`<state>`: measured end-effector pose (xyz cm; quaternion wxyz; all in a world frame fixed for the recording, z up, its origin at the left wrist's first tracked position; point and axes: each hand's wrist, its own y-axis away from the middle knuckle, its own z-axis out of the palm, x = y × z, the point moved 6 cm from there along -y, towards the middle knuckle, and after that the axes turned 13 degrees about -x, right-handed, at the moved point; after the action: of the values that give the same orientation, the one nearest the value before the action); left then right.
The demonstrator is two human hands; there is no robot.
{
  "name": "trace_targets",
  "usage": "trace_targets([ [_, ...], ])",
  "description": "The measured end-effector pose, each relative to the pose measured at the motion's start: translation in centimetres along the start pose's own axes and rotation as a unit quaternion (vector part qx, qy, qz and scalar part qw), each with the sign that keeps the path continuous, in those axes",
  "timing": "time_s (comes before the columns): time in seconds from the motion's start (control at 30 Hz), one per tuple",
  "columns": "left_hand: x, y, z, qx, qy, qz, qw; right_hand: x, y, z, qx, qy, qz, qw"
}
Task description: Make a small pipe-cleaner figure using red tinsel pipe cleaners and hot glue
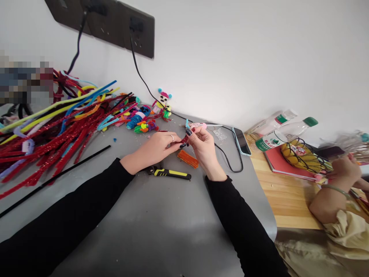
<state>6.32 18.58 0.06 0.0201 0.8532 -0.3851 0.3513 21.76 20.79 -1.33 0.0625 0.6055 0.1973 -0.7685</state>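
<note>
Between my two hands is a small red glittery pipe cleaner piece (184,141), partly hidden by fingers. My left hand (158,148) pinches it from the left. The fingertips of my right hand (204,148) close on it from the other side. Just under them lies a bundle of orange pipe cleaner (188,159) on the grey tabletop (161,227). Cutting pliers with black and yellow-green handles (173,174) rest nearer to me. Behind my right fingers sits a pink and light blue tool with a white stick (213,125), partly covered.
Many coloured pipe cleaners (77,123) are heaped at left, near a long black one (57,180). Small pipe cleaner figures (163,102) stand by the wall. A phone (241,141) and cable (227,163) lie at right, beyond them bottles (271,140) and another person's hand (344,173).
</note>
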Motion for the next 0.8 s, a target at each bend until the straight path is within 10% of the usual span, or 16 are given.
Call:
trace_targets([
  [0.8, -0.76, 0.4, -0.65, 0.085, -0.009, -0.03, 0.996, -0.47, 0.22, 0.09, 0.021, 0.105, -0.033, 0.994],
])
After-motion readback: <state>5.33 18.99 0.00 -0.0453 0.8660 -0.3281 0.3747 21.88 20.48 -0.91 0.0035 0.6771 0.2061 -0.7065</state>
